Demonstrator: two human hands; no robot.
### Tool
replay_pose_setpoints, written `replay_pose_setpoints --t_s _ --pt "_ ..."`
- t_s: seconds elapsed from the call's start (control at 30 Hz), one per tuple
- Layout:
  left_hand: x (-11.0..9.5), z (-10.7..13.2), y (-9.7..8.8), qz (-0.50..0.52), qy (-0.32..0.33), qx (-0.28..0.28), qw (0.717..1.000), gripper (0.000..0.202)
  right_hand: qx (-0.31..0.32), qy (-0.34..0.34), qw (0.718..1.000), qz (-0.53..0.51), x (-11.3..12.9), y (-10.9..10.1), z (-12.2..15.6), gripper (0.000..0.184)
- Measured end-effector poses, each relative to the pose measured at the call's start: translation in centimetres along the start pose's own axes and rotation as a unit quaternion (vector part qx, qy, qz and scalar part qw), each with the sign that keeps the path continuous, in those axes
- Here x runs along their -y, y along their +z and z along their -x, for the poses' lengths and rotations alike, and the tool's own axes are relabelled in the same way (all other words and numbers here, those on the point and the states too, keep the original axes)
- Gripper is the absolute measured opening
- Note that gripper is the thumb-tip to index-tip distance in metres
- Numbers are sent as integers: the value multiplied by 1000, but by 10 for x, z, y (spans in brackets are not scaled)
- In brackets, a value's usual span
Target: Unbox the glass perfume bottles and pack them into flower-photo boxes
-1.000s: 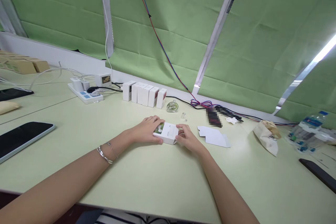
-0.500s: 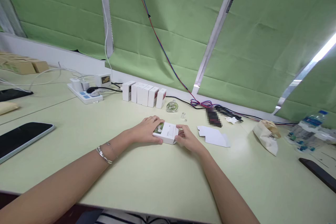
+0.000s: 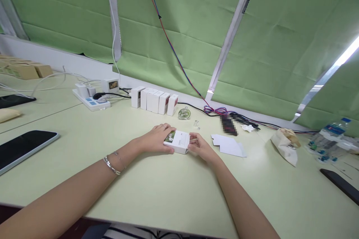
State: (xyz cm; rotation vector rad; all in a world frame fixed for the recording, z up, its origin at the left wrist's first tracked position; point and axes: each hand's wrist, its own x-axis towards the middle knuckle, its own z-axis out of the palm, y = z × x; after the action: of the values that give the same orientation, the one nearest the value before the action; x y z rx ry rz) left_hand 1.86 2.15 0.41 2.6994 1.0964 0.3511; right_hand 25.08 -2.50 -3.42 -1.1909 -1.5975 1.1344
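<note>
Black-screened phone in a pale case (image 3: 25, 149): lies well left of the flat white cardboard carton with a flower picture (image 3: 181, 140), probably put aside from the work.
White power strip with blue markings (image 3: 95, 104): behind and left of the carton, plugs and cords attached, likely kept back so the leads stay short.
Row of small white cardboard boxes (image 3: 153, 101): upright, behind and left of the carton, seemingly lined up to save room.
Left hand (image 3: 156, 139): clamped on the carton's left end, fingers over the top and thumb along the near edge, apparently to steady it.
Carton: flat on the pale green tabletop (image 3: 157, 190), between both hands, flower picture at its left end.
Round clear glass bottle with green inside (image 3: 184, 114): just behind the carton, standing apart from it.
Right hand (image 3: 201, 148): fingers bent, thumb at the carton's right end; whether they pinch its edge or a flap cannot be told.
Flattened white card piece with cut edges (image 3: 228, 145): right of the carton, beyond the right hand, within easy reach.
</note>
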Motion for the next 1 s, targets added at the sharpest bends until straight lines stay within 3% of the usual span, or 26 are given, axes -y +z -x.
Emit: replay_pose_setpoints --t_s 0.17,0.37,0.7,0.8,0.87,1.0 --pt "-1 1 -1 4 -6 -1 1000 77 7 11 999 -35 -2 -3 -3 45" --pt "0 0 -1 3 -6 -2 1000 78 -5 20 1000 -5 -3 2 -3 36" --pt "0 1 -2 0 -10 3 1000 78 -46 -15 983 178 8 10 1 22" --pt "-2 1 -2 0 -14 5 1000 80 -81 -19 962 262 21 -4 5 26" --pt "-4 0 -2 3 -13 10 1000 80 -149 10 937 315 28 -22 8 29" --pt "-8 1 -2 16 -9 20 1000 81 -313 160 856 380 21 -65 16 51"
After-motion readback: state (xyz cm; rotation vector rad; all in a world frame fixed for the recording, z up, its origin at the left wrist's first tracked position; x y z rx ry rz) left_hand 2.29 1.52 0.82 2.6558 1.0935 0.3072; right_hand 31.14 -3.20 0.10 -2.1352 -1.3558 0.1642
